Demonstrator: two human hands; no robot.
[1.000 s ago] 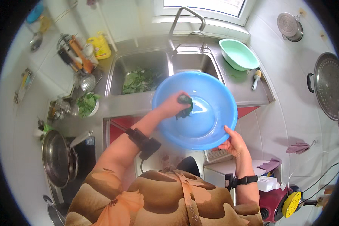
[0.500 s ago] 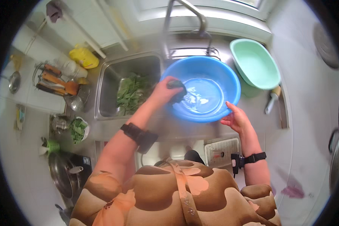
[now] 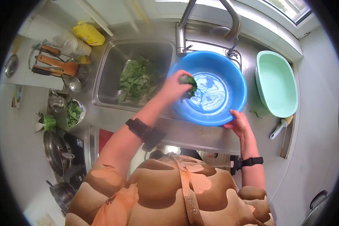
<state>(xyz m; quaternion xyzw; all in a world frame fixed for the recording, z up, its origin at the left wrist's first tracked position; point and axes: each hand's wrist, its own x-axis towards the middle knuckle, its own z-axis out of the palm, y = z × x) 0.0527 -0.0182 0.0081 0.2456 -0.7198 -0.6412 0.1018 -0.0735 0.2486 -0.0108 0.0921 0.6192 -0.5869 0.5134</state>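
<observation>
One white bowl [image 3: 82, 113] with green leaves [image 3: 74, 113] inside, well left of the blue basin [image 3: 236, 90]. Metal sink [image 3: 110, 75], loose leafy greens [image 3: 135, 81] within, just left of the basin. Left hand [image 3: 174, 87]: grasps a dark green bundle [image 3: 192, 86], over the basin's left part. Steel faucet [image 3: 180, 39], just behind the basin. Right hand [image 3: 239, 123]: holds the basin by its near right rim, thumb on top. Pale green tub [image 3: 277, 84], right of the basin.

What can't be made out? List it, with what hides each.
Head view:
Exact kind of the dark green bundle: blurred, partly covered by the left hand.
Whatever lies under the round blue plastic basin: covered by it.
Curved silver metal faucet: top cut off by the upper edge.
</observation>
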